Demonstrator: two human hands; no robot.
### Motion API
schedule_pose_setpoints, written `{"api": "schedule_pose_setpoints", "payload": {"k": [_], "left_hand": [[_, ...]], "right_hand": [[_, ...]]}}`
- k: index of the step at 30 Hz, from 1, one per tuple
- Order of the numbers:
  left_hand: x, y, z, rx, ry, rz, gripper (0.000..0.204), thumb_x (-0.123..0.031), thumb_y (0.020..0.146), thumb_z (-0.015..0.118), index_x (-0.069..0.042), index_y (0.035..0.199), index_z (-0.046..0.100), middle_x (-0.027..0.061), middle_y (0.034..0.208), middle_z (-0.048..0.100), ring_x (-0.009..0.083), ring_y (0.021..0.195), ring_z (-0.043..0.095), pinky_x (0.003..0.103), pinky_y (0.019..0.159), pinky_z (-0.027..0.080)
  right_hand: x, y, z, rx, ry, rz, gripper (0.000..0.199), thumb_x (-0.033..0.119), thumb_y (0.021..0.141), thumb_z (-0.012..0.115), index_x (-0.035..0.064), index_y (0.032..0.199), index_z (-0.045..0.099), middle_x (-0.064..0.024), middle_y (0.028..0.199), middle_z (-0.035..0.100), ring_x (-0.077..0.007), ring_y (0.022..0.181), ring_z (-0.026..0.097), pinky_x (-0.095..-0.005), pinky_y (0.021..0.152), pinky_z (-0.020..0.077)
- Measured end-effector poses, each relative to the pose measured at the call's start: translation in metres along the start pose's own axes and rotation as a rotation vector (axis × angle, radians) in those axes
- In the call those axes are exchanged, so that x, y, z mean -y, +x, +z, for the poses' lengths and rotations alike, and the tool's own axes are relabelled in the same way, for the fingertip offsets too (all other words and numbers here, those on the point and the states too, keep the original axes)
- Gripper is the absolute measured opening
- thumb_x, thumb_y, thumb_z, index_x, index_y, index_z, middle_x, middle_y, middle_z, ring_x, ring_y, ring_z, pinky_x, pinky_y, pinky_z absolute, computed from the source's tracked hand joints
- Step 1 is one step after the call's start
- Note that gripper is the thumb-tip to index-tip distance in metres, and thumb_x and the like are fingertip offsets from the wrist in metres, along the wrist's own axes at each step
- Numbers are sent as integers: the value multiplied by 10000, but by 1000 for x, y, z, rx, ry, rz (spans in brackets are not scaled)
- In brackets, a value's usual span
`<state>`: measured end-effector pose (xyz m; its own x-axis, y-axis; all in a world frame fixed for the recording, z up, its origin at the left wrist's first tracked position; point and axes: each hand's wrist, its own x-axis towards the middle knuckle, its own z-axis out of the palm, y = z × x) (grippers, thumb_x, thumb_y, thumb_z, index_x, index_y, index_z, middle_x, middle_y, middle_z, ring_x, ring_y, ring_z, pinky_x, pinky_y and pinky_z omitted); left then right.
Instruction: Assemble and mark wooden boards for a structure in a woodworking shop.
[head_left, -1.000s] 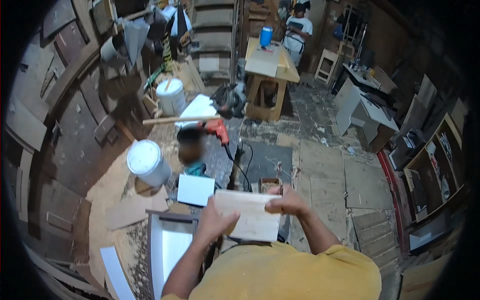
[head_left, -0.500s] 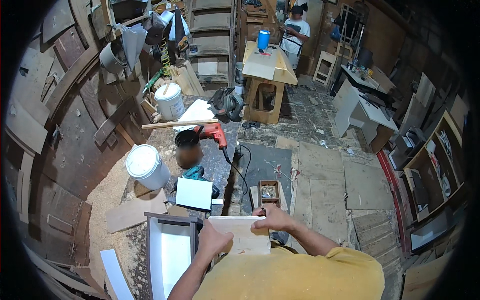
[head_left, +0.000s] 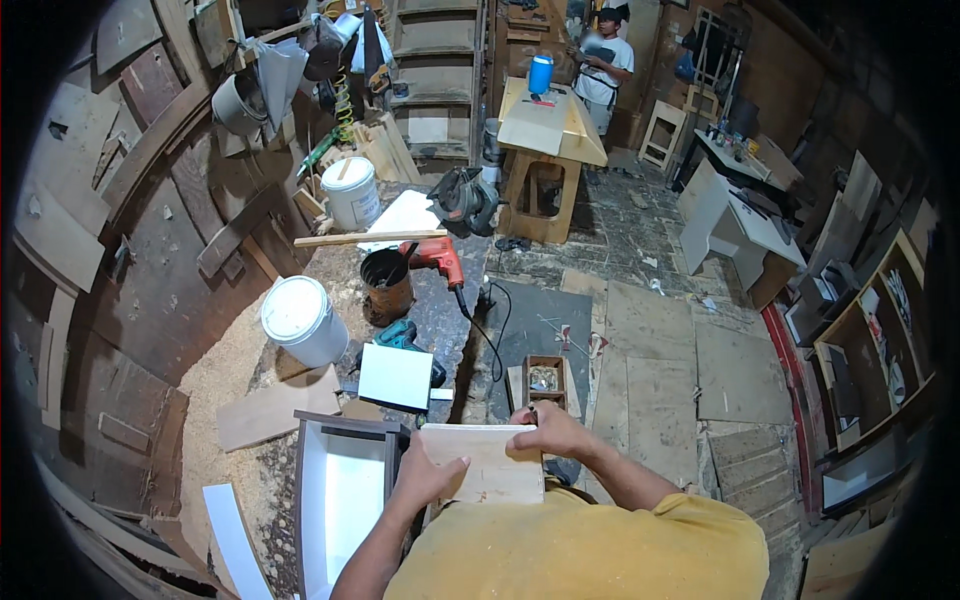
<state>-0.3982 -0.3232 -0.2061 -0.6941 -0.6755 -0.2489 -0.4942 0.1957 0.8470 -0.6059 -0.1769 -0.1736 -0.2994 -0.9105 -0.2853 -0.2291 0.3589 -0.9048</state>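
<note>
Plywood panel (head_left: 487, 463) gripped in both hands, close to the chest
left hand (head_left: 428, 477) clamps its lower left edge, right hand (head_left: 549, 432) is closed over the top right corner; it sits just beside a white-lined drawer box (head_left: 340, 490) on the sawdusty bench, with a white bucket (head_left: 303, 320) and red drill (head_left: 437, 258) further out

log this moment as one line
left hand: grips wooden board | right hand: grips board's top edge | board beside drawer box
</note>
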Motion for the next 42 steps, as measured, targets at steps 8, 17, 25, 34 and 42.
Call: {"api": "schedule_pose_setpoints", "payload": {"k": [8, 17, 25, 34, 42], "left_hand": [[8, -2, 5, -67, -47, 44, 639, -174, 671, 756, 62, 1153, 409, 235, 1077, 594, 317, 1007, 614, 384, 893, 485], [19, -12, 22, -203, -164, -63, 542, -69, 662, 667, 78, 1109, 399, 243, 1035, 580, 347, 979, 598, 415, 891, 468], [18, -5, -4, -43, -108, 142, 613, -199, 753, 728, 46, 1207, 398, 216, 1189, 548, 325, 1137, 532, 406, 993, 411], [15, -20, -9, -236, -324, -119, 578, -135, 697, 688, 71, 1159, 407, 245, 1089, 563, 324, 1045, 576, 382, 901, 460], [47, -25, 3, -350, -322, -68, 524, -118, 713, 649, 72, 1137, 409, 259, 1082, 549, 334, 1040, 572, 387, 906, 454]], "right_hand": [[-5, 5, 4, -16, -29, -6, 285, 253, 684, 714, 5, 817, 671, -55, 703, 644, -133, 659, 564, -299, 655, 468], [12, -3, 16, 10, -25, -34, 190, 155, 711, 720, -7, 790, 658, -3, 679, 614, -83, 649, 534, -265, 620, 443], [23, 12, 6, -131, -182, 289, 495, 298, 596, 835, 15, 944, 626, -74, 904, 637, -179, 825, 612, -328, 770, 504], [16, 39, 26, 76, 192, 18, 225, 205, 639, 732, 39, 760, 640, 22, 682, 572, -78, 589, 499, -231, 539, 384], [19, 49, 30, 103, 111, -31, 224, 209, 629, 718, 43, 758, 640, 16, 666, 579, -71, 580, 507, -227, 529, 385]]}}
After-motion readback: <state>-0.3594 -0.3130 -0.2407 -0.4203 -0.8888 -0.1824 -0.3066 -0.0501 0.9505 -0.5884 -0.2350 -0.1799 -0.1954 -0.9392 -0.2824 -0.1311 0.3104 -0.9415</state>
